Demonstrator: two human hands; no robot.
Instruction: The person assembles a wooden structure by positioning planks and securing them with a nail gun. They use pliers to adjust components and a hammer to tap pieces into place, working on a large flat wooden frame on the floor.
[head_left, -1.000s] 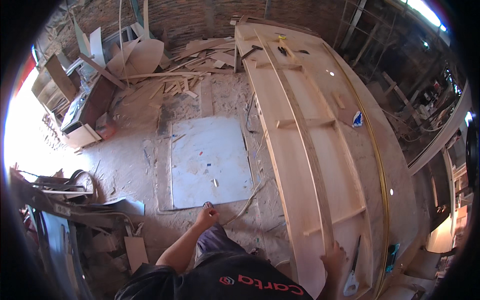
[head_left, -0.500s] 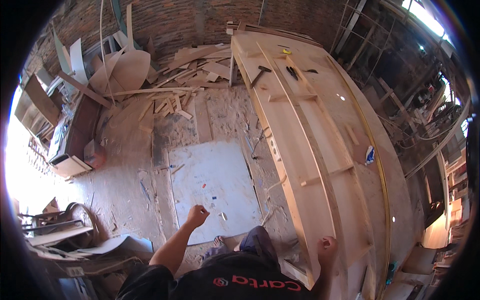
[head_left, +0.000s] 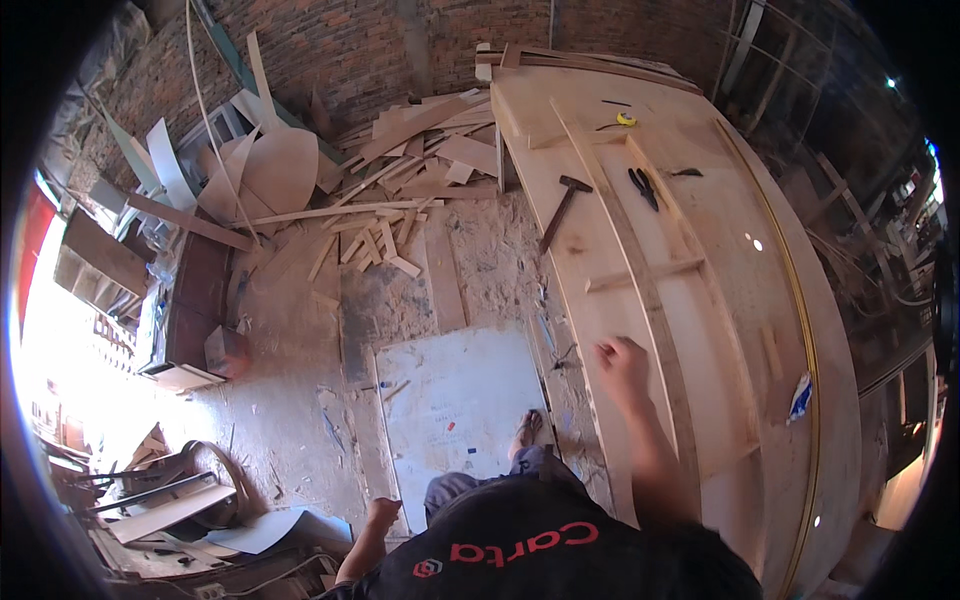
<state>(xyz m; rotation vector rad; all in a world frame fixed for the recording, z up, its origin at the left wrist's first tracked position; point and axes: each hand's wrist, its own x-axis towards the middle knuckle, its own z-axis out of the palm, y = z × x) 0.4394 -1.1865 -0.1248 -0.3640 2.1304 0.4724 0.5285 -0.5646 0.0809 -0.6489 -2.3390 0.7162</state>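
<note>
My right hand (head_left: 622,365) is held over the left edge of a large plywood panel (head_left: 585,345), its fingers curled closed; whether anything small is inside them I cannot see. Down at my left side is my left hand (head_left: 382,514), near the white sheet on the floor, its fingers too small and blurred to read. Along the panel run wooden strips (head_left: 640,285) with short crosspieces between them. A hammer (head_left: 565,213) lies near the panel's far left edge. Beyond the long strip are black-handled pliers (head_left: 644,190) and a yellow tape measure (head_left: 626,120).
A white sheet (head_left: 450,370) lies on the dusty floor under my feet. Wood offcuts (head_left: 400,180) are heaped against the brick wall. A dark cabinet (head_left: 195,300) stands at the left, with curved scraps (head_left: 190,500) nearer me. A blue-and-white packet (head_left: 800,397) rests on the panel's right.
I have stepped forward along the panel, and the other foot now shows on the white sheet. My right hand has swung forward; my left hand has dropped back.
</note>
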